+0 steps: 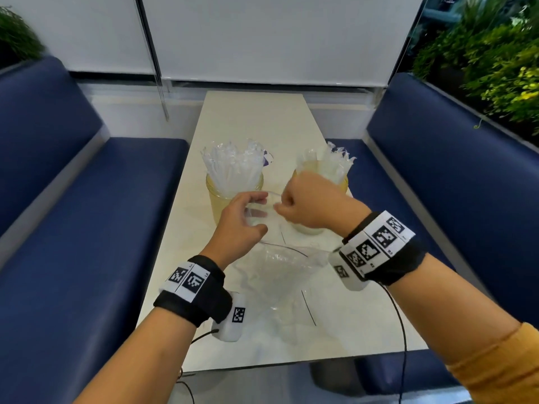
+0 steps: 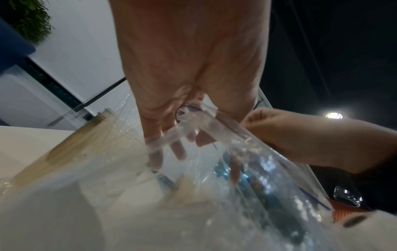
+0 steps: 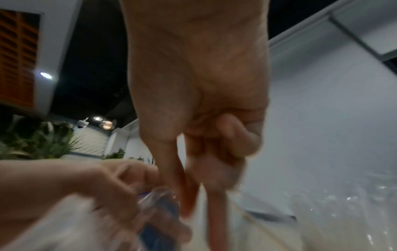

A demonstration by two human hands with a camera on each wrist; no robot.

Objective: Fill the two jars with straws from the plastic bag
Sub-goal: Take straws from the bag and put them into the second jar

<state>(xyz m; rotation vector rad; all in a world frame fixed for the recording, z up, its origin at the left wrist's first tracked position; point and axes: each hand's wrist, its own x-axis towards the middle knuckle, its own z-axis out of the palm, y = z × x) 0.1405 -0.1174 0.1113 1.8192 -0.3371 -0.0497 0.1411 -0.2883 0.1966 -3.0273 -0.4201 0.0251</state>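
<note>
Two yellowish glass jars stand mid-table; the left jar (image 1: 230, 196) and the right jar (image 1: 315, 225) each hold a bunch of clear-wrapped straws (image 1: 233, 164), (image 1: 332, 164). In front of them a crumpled clear plastic bag (image 1: 280, 272) hangs from both hands down to the table (image 1: 256, 118). My left hand (image 1: 256, 212) curls its fingers and thumb round the bag's mouth. My right hand (image 1: 281, 207) pinches the opposite rim. In the left wrist view my fingers (image 2: 178, 149) show through the bag's film (image 2: 247, 169), beside the jar (image 2: 86, 141). I see no straws in the bag.
Blue padded benches (image 1: 73, 214), (image 1: 452, 185) flank the narrow white table. Closed window blinds (image 1: 262, 39) hang behind it, and green plants (image 1: 495, 68) stand at the right. Thin black cables (image 1: 404, 330) trail from my wrist cameras over the table's near edge.
</note>
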